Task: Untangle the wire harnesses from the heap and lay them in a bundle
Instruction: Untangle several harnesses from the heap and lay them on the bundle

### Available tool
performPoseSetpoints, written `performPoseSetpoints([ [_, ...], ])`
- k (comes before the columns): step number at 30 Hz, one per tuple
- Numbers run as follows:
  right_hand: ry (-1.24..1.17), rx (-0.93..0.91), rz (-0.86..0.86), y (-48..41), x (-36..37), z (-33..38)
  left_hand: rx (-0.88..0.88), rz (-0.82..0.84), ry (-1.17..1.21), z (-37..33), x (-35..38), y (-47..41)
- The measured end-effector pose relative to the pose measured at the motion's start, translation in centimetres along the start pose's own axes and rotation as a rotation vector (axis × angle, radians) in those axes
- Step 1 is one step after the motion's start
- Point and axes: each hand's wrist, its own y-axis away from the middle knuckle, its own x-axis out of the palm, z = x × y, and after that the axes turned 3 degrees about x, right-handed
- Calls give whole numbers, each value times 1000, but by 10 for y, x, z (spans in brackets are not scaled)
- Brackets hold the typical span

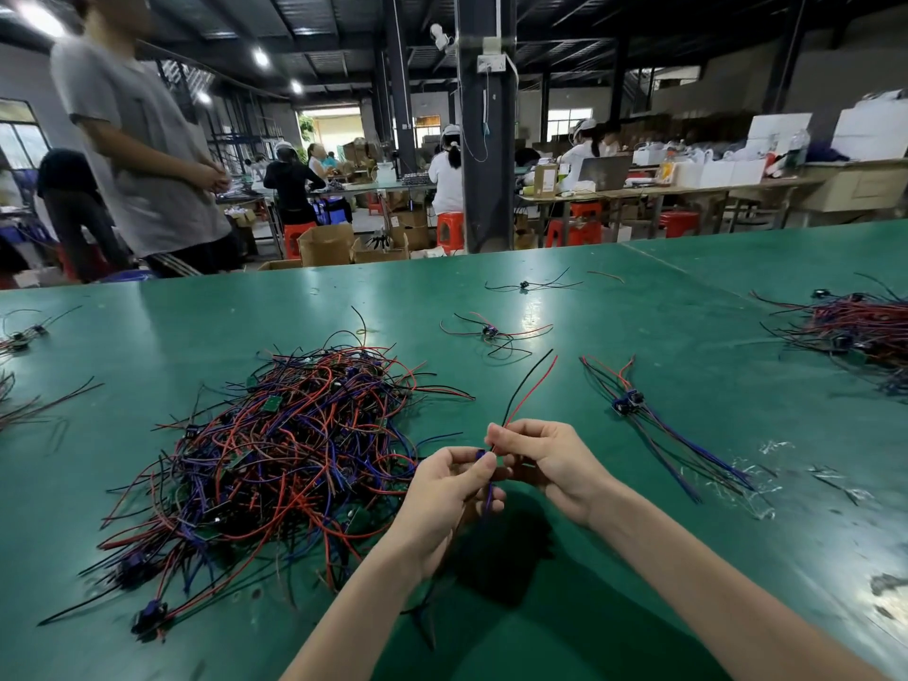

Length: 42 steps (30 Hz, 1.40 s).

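Observation:
A big tangled heap [275, 464] of red, blue and black wire harnesses lies on the green table [638, 557], left of centre. Both hands hold one harness [528, 388] just above the table, right of the heap. My left hand [449, 493] pinches its small blue connector and the blue wires that hang below. My right hand [540, 459] pinches the red and black wires, which stick up and away. A small laid-out bundle [638, 410] of harnesses lies to the right of my hands.
Single harnesses lie farther back, one [491, 334] mid-table and another [525, 286] near the far edge. A second heap [855, 331] sits at the right edge, loose wires [19, 336] at the left edge. A person in a grey shirt [142, 140] stands beyond the table's far left.

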Motion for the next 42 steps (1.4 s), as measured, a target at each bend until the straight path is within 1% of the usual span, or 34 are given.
performPoseSetpoints([
  [4, 12, 0, -4, -2, -1, 0, 49, 25, -75, 1, -1, -1],
  [7, -1, 53, 9, -2, -1, 0, 72, 49, -107, 1, -2, 1],
  [12, -49, 122, 52, -1, -1, 2, 17, 47, -99, -2, -2, 0],
  [16, -54, 109, 56, 0, 0, 0, -41, 19, -53, -3, 0, 1],
  [26, -5, 61, 29, 2, 0, 3, -63, -32, -35, -8, -1, 4],
  [32, 39, 44, 42, 3, 5, 1, -17, -48, -128, -5, -3, 3],
  [36, 106, 16, 19, 4, 4, 3, -3, -41, -190, -3, -2, 3],
  [39, 171, -6, -21, 2, 4, 3, 5, -28, -243, -2, -1, 3],
  [42, 158, -26, -95, -2, -3, 6, -3, -8, -281, -2, -1, 3],
])
